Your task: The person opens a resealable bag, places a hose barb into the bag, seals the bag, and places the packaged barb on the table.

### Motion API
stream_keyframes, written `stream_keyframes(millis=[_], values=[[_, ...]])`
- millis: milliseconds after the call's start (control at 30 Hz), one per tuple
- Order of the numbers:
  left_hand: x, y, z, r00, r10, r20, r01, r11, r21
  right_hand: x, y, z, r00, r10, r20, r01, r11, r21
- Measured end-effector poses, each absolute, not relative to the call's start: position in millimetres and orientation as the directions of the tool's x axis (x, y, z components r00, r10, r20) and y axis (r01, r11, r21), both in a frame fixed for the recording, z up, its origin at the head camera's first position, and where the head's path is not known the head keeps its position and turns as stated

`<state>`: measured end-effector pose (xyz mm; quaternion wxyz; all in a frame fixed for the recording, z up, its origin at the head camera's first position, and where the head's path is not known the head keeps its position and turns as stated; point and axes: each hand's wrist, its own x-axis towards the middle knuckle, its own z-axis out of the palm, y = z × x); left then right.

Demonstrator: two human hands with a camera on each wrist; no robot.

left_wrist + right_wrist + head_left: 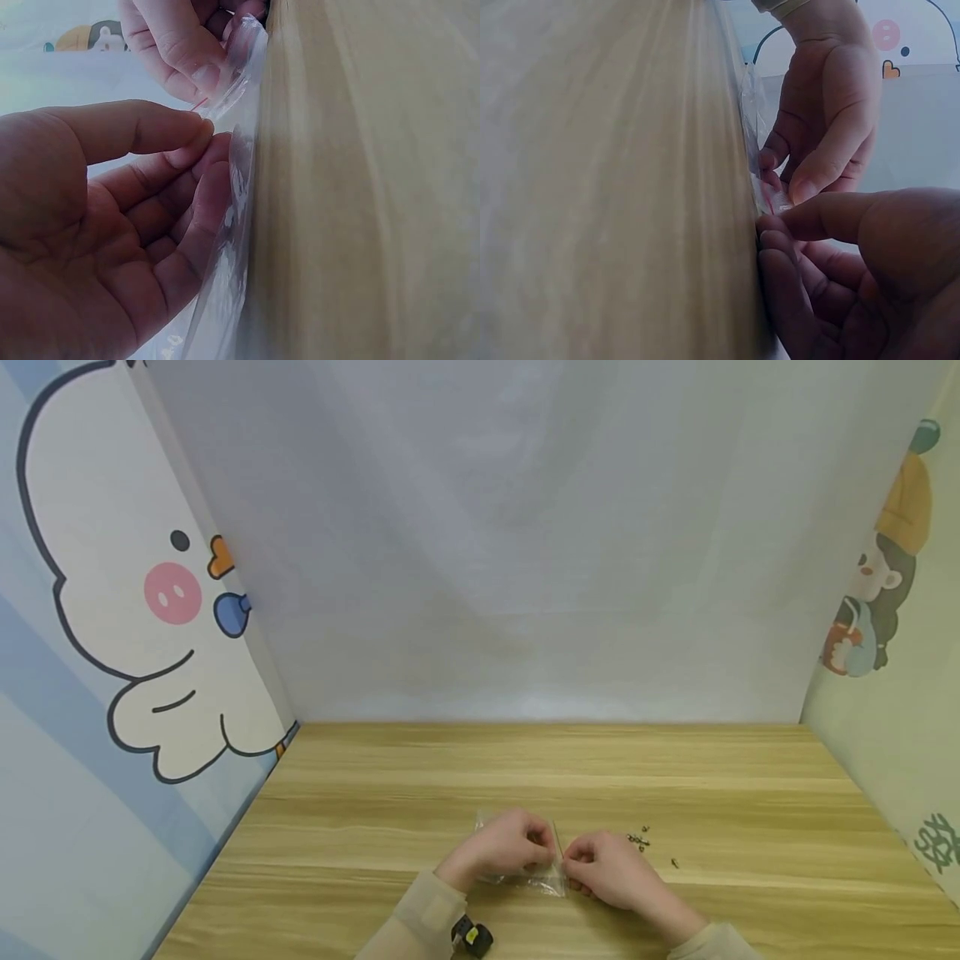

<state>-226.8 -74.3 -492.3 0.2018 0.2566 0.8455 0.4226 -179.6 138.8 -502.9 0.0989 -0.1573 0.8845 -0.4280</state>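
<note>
A clear plastic zip bag (553, 887) with a thin red line along its mouth lies on the wooden table. My left hand (510, 843) pinches its mouth edge between thumb and index finger. At the near-right end of that edge, my right hand (611, 870) also pinches the plastic with thumb and fingertips. The two hands are close together, as the left wrist view shows, with the bag (238, 180) crumpled beside the fingers. In the right wrist view, part of the bag (751, 112) stands up behind the left hand's fingers.
Several small metal pieces (639, 840), perhaps screws, lie right of my right hand, with a single one (675, 863) nearer. A black device (477, 938) is by the left wrist. Printed cloth walls surround the wooden table (375, 793) at the back and sides.
</note>
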Motion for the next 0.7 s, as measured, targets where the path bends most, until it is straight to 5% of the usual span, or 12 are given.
stream_keyframes(millis=[700], values=[[-225.9,-79.2,-489.5,-0.822,0.546,-0.161,0.159,0.491,0.856,-181.0,134.2,-500.1,-0.943,-0.326,-0.073,-0.135,0.572,-0.809]])
